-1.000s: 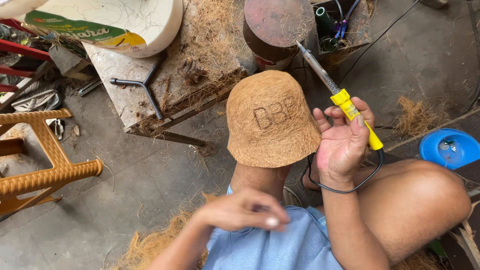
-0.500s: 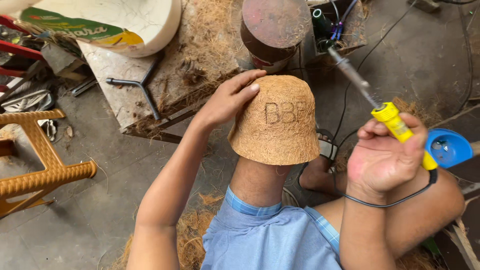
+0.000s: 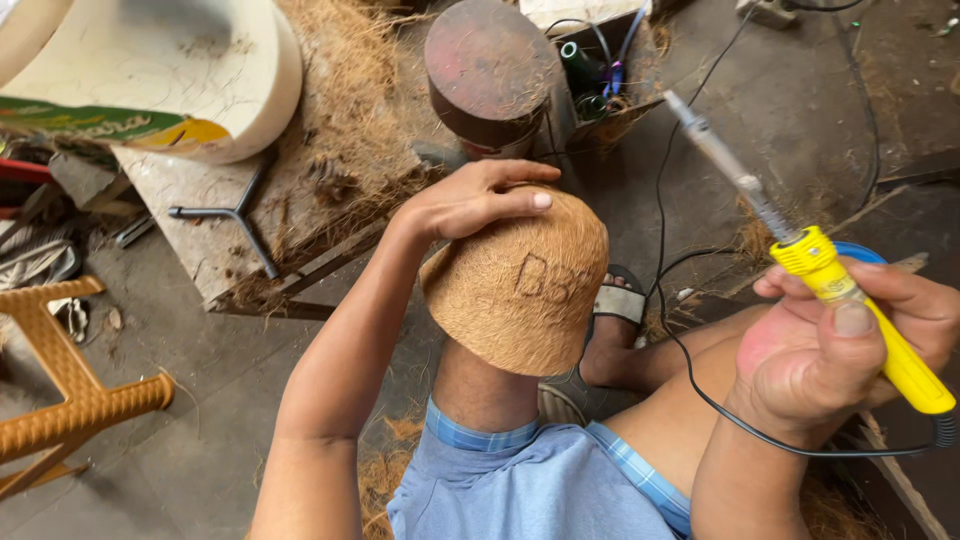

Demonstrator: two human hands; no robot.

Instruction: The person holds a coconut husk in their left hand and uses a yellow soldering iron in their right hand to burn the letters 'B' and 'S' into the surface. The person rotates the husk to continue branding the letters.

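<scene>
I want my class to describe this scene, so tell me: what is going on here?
A seated person rests a coconut-fibre hat over one knee. The left hand lies on its top edge, steadying it. The right hand grips a yellow-handled soldering iron, its metal tip raised clear of the hat. Burnt letters already show on the hat's side. A round rusty block and loose fibre lie beyond it.

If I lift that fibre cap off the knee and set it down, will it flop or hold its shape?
The coconut-fibre cap probably holds its shape: its dome looks firm under the left hand. It seems light for its size, being matted fibre. The rough surface should grip well, not slip.
</scene>
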